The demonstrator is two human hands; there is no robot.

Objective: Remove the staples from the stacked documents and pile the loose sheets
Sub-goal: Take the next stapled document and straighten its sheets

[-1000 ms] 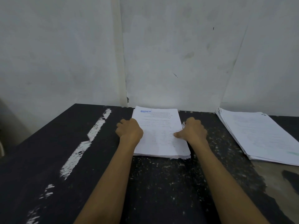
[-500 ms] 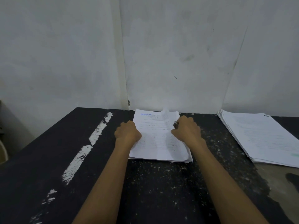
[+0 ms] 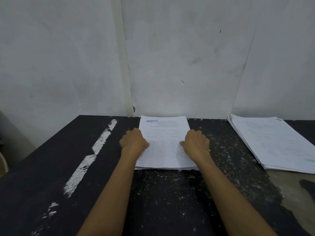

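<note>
I find the document stack [image 3: 164,133] lying flat at the middle of the tabletop's [image 3: 170,198] far edge. Its top sheet is printed and carries a blue stamp near the far left corner.

The left hand [image 3: 133,141] sits on the stack's left edge, fingers clenched over that edge and thumb on the top sheet, so it grips the stack. The right hand [image 3: 196,142] sits on the right edge with its thumb tip pressed to the top sheet. Its fingers are curled under and hidden, and I cannot tell what they grasp. A small yellow speck [image 3: 209,150] shows at that hand's outer side, not identifiable.

A second pile of sheets [image 3: 272,142] lies at the far right corner, well apart from the stack. A white streak [image 3: 95,150] crosses the tabletop's left part.
</note>
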